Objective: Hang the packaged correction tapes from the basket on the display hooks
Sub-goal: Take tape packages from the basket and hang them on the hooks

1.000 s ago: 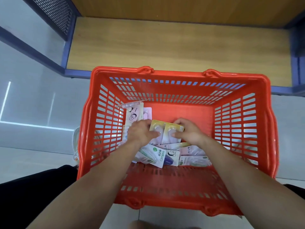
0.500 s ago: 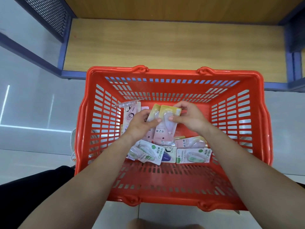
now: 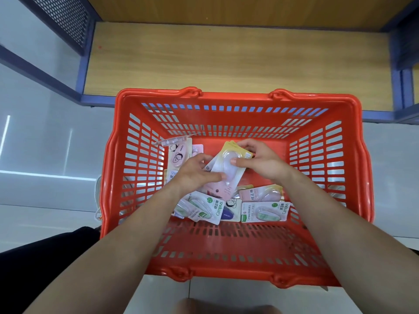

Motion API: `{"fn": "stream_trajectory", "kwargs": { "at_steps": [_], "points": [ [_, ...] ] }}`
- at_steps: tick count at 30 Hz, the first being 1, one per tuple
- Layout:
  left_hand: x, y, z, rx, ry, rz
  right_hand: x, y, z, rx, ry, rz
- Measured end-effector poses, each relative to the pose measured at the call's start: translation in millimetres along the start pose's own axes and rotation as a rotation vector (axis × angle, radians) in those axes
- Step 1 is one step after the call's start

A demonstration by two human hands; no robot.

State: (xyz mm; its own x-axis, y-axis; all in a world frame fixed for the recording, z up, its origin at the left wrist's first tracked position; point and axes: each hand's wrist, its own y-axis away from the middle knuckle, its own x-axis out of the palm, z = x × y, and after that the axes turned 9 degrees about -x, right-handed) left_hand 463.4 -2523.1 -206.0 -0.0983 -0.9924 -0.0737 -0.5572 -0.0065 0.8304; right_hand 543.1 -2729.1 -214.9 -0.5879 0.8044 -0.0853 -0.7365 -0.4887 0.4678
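Together both hands hold one packaged correction tape above the basket's floor: the right hand pinches its yellow upper end, thumb pressed on the clear blister and fingers curled round the top edge, while the left hand grips the pink lower part, thumb laid across the front. The print on that pack's lower end is too small to read. Below the hands more packs lie loose in the red basket: a pink pack marked 修正带, a green pack reading "Campus", a second green Campus pack overlapping others, and a purple pack between the green ones. A cartoon-printed pack leans by the left wall. Beyond the basket is a wooden shelf in a blue frame.
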Motion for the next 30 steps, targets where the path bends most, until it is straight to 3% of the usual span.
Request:
{"fn": "stream_trajectory", "kwargs": {
  "at_steps": [3, 11, 15, 17, 19, 21, 24, 30],
  "points": [
    [-10, -3, 3, -0.029, 0.106, -0.038, -7, 2, -3, 0.032, -0.029, -0.010],
    [-2, 2, -17, 0.097, 0.156, -0.137, -4, 16, 6, 0.078, 0.172, 0.253],
    [16, 2, -28, 0.163, 0.115, -0.162, 2, 26, 7, 0.088, 0.111, 0.226],
    [19, -2, -33, 0.161, 0.193, -0.192, -5, 31, 3, 0.084, 0.072, 0.149],
    [18, -11, -30, 0.147, 0.219, -0.234, -16, 39, -2, 0.073, 0.032, -0.040],
    [21, -22, -17, 0.138, 0.035, -0.220, -25, 51, -3, 0.068, -0.048, -0.260],
    [42, -33, 7, 0.097, -0.316, -0.057, -32, 67, -6, 0.040, -0.109, -0.473],
    [81, -39, 24, 0.058, -0.463, 0.124, -30, 81, -18, 0.097, -0.064, -0.550]
  ]
}}
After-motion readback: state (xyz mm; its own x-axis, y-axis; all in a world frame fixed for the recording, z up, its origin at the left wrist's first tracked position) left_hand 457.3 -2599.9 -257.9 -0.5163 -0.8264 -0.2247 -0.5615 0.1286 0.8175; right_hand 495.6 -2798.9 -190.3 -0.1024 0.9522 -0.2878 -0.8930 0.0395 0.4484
